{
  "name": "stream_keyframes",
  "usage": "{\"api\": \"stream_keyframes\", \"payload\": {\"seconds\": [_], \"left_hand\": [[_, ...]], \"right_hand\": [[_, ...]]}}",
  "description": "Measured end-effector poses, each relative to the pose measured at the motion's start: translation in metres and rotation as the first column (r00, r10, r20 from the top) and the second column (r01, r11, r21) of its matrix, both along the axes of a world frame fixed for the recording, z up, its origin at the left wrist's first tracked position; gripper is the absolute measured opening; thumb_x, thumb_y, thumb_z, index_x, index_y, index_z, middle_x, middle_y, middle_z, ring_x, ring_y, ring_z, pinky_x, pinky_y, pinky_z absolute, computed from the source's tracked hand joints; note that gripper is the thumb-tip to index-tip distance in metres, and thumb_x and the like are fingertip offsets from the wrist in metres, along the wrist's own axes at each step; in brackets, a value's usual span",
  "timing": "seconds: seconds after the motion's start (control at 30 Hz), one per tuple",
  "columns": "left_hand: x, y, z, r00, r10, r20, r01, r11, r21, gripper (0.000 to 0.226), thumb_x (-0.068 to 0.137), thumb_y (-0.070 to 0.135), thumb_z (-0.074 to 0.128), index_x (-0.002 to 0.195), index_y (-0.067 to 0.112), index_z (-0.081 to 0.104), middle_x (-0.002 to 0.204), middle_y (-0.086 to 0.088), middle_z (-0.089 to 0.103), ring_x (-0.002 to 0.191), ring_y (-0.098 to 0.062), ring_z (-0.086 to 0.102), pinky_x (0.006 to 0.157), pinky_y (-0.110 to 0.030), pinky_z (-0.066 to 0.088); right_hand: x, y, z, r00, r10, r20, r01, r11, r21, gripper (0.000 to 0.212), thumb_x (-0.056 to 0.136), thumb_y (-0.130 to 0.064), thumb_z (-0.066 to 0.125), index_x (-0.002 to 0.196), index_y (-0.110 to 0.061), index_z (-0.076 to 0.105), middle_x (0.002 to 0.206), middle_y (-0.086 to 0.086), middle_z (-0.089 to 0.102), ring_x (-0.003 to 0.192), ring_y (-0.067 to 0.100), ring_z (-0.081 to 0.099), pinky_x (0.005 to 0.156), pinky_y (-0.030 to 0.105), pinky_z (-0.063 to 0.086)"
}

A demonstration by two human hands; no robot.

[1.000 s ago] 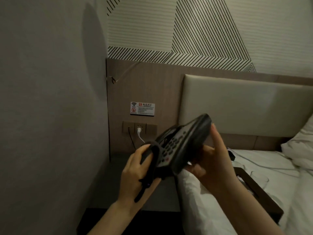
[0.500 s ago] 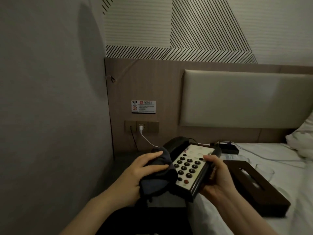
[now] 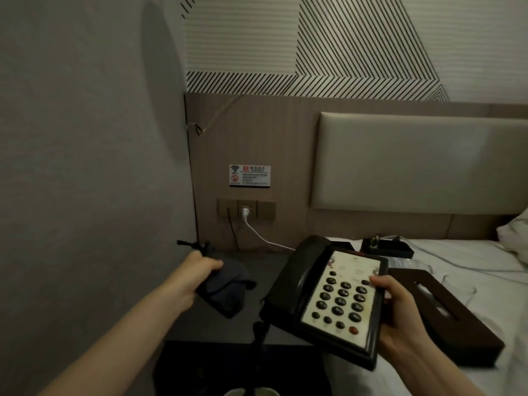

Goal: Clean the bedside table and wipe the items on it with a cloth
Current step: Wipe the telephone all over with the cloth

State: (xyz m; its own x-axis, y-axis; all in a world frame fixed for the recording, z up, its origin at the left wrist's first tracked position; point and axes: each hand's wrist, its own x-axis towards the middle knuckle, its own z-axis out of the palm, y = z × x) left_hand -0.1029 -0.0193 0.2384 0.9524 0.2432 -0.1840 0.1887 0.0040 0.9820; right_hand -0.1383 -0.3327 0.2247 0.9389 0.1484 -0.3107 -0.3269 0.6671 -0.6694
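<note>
Dark crumpled cloth (image 3: pixel 225 290) gripped by left hand (image 3: pixel 200 274), boxy black telephone (image 3: pixel 328 298) clasped by right hand (image 3: pixel 400 318)

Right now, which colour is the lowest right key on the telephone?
Red, on the telephone; the other keys are black. Head view.

Your left hand (image 3: pixel 200 274) has left the black push-button telephone (image 3: pixel 328 298) and now presses the dark blue cloth (image 3: pixel 225 290) onto the grey desk (image 3: pixel 265 270) (near the wall). Your right hand (image 3: pixel 400 312) alone holds the telephone, lowered and tipped keypad-up.
</note>
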Motion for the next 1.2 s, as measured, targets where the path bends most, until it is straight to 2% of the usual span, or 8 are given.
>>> {"api": "stream_keyframes", "payload": {"seconds": [0.1, 0.17, 0.23, 0.33, 0.43, 0.7, 0.97, 1.2], "left_hand": [[-0.008, -0.004, -0.008, 0.984, -0.178, 0.005, 0.173, 0.962, 0.210, 0.090, 0.088, -0.011, 0.053, 0.151, 0.041, 0.015, 0.151, 0.008, 0.021, 0.141, -0.022, 0.025, 0.113, -0.037, 0.030], [-0.013, -0.010, -0.014, 0.965, -0.262, 0.014, 0.255, 0.951, 0.174, 0.071, 0.090, -0.004, 0.054, 0.142, 0.042, 0.040, 0.142, 0.009, 0.040, 0.128, -0.016, 0.044, 0.101, -0.027, 0.042], [-0.020, -0.017, -0.014, 0.931, -0.353, -0.095, 0.356, 0.934, 0.027, 0.028, 0.094, 0.028, 0.057, 0.120, 0.032, 0.067, 0.126, -0.005, 0.063, 0.109, -0.021, 0.063, 0.090, -0.028, 0.052], [-0.018, -0.016, -0.013, 0.808, -0.558, -0.190, 0.543, 0.830, -0.132, 0.078, 0.080, 0.078, 0.044, 0.120, 0.015, 0.067, 0.121, -0.014, 0.066, 0.111, -0.025, 0.064, 0.086, -0.032, 0.055], [-0.005, -0.013, -0.007, 0.764, -0.600, -0.237, 0.590, 0.798, -0.118, 0.102, 0.061, 0.091, 0.048, 0.119, 0.010, 0.066, 0.120, -0.011, 0.067, 0.106, -0.023, 0.067, 0.076, -0.029, 0.054], [0.051, 0.013, -0.038, 0.885, -0.435, -0.167, 0.363, 0.867, -0.341, 0.038, 0.065, 0.056, 0.075, 0.087, 0.025, 0.079, 0.101, -0.010, 0.074, 0.091, -0.025, 0.072, 0.065, -0.031, 0.058], [0.093, 0.043, -0.094, 0.953, -0.279, -0.119, 0.194, 0.861, -0.470, 0.048, 0.059, 0.052, 0.079, 0.091, 0.016, 0.079, 0.105, -0.016, 0.072, 0.095, -0.031, 0.070, 0.075, -0.037, 0.058], [0.144, 0.058, -0.118, 0.985, -0.136, -0.103, 0.063, 0.854, -0.516, 0.042, 0.062, 0.045, 0.078, 0.087, 0.011, 0.079, 0.100, -0.018, 0.073, 0.086, -0.033, 0.072, 0.062, -0.036, 0.058]], "right_hand": [[0.001, -0.004, 0.000, 0.999, 0.038, 0.020, -0.038, 0.999, 0.000, 0.065, 0.068, -0.023, 0.063, 0.130, -0.008, 0.052, 0.116, 0.030, 0.064, 0.101, 0.052, 0.062, 0.079, 0.064, 0.050], [0.003, -0.002, 0.000, 0.998, 0.059, 0.029, -0.059, 0.998, -0.001, 0.065, 0.068, -0.023, 0.062, 0.129, -0.006, 0.052, 0.117, 0.030, 0.064, 0.103, 0.052, 0.061, 0.081, 0.064, 0.049], [0.008, 0.003, -0.001, 0.997, 0.075, 0.030, -0.075, 0.997, 0.006, 0.062, 0.068, -0.024, 0.062, 0.127, -0.004, 0.055, 0.116, 0.030, 0.064, 0.104, 0.051, 0.061, 0.082, 0.063, 0.049], [0.022, 0.017, -0.006, 0.996, 0.081, 0.029, -0.081, 0.997, 0.011, 0.058, 0.070, -0.022, 0.060, 0.125, -0.004, 0.055, 0.117, 0.030, 0.064, 0.106, 0.051, 0.060, 0.087, 0.064, 0.047], [0.046, 0.039, -0.012, 0.994, 0.109, 0.014, -0.109, 0.994, -0.023, 0.061, 0.069, -0.022, 0.061, 0.127, -0.002, 0.054, 0.119, 0.030, 0.063, 0.111, 0.051, 0.057, 0.095, 0.065, 0.042], [0.128, 0.102, -0.023, 0.969, 0.246, 0.001, -0.246, 0.969, -0.022, 0.053, 0.072, -0.017, 0.059, 0.122, 0.000, 0.054, 0.106, 0.031, 0.068, 0.090, 0.049, 0.067, 0.069, 0.058, 0.055], [0.194, 0.138, -0.067, 0.927, 0.369, -0.065, -0.372, 0.927, -0.041, 0.054, 0.080, -0.025, 0.062, 0.128, -0.001, 0.055, 0.116, 0.029, 0.065, 0.103, 0.049, 0.063, 0.088, 0.060, 0.050], [0.258, 0.162, -0.094, 0.910, 0.410, -0.066, -0.413, 0.878, -0.241, 0.068, 0.072, -0.048, 0.072, 0.124, -0.006, 0.062, 0.116, 0.021, 0.068, 0.103, 0.040, 0.067, 0.082, 0.049, 0.054]]}}
